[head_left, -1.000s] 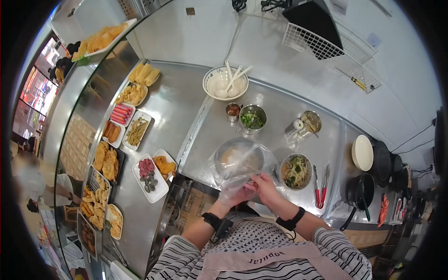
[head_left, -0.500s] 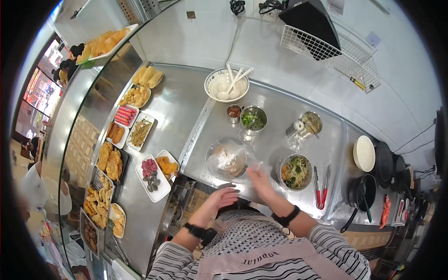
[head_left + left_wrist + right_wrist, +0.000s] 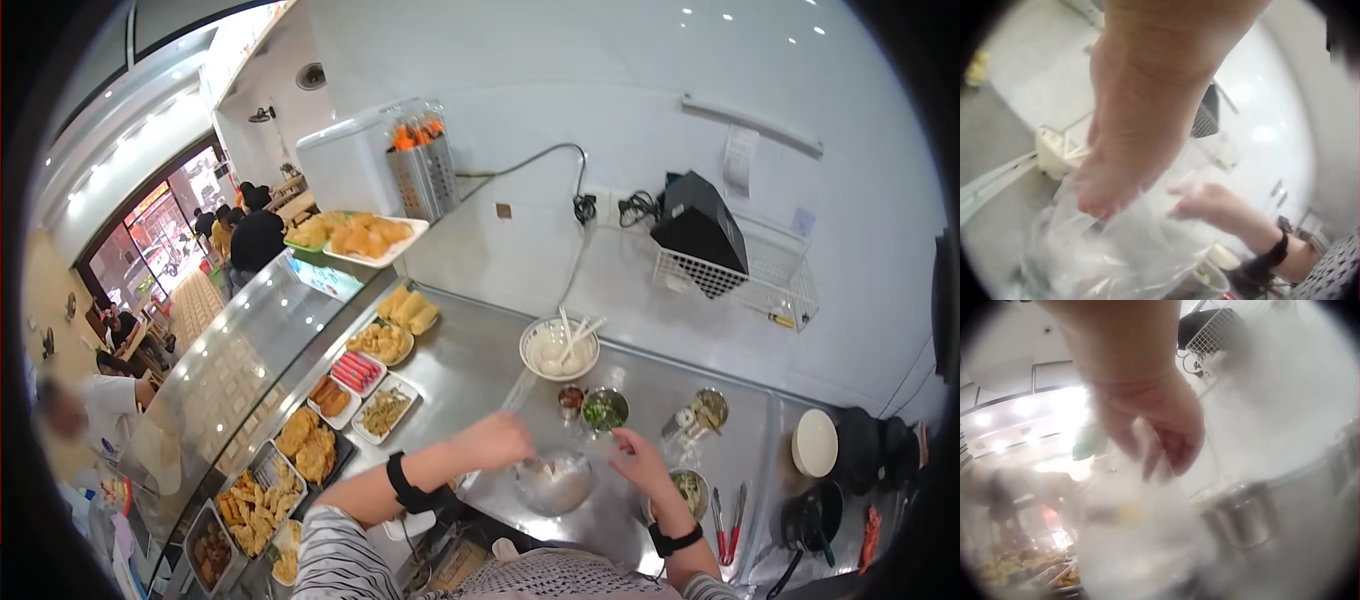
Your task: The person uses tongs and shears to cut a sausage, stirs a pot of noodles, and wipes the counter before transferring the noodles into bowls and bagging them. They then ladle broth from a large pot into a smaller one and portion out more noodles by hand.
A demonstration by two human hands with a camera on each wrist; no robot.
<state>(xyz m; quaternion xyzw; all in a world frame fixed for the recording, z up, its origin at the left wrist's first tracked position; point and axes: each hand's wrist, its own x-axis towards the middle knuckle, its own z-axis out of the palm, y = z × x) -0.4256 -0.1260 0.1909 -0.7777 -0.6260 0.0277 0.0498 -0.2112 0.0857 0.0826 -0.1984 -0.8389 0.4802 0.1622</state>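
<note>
In the head view my left hand [image 3: 497,441] and right hand [image 3: 640,462] are raised on either side of a clear plastic bag [image 3: 555,482] with pale contents, low over the steel counter. The left wrist view shows my left hand [image 3: 1138,119] pinching the loose, crinkled plastic [image 3: 1116,256], with my right hand [image 3: 1204,203] beyond it. My right hand [image 3: 1160,419] pinches another part of the film [image 3: 1141,544] in the blurred right wrist view. What lies inside the bag is unclear. A bowl of sprouts [image 3: 690,488] is partly behind my right forearm.
Beyond the hands stand a bowl of white spoons [image 3: 560,350], a cup of chopped greens [image 3: 604,411] and a metal pot [image 3: 711,408]. Red-handled tongs [image 3: 729,525] and a black pan [image 3: 815,515] are at right. Trays of fried food [image 3: 262,505] line the left, beside a glass screen [image 3: 235,370].
The head view has tilted up. Both hands, close together a second ago and then apart, are now raised and spread wider, with the plastic pinched between them.
</note>
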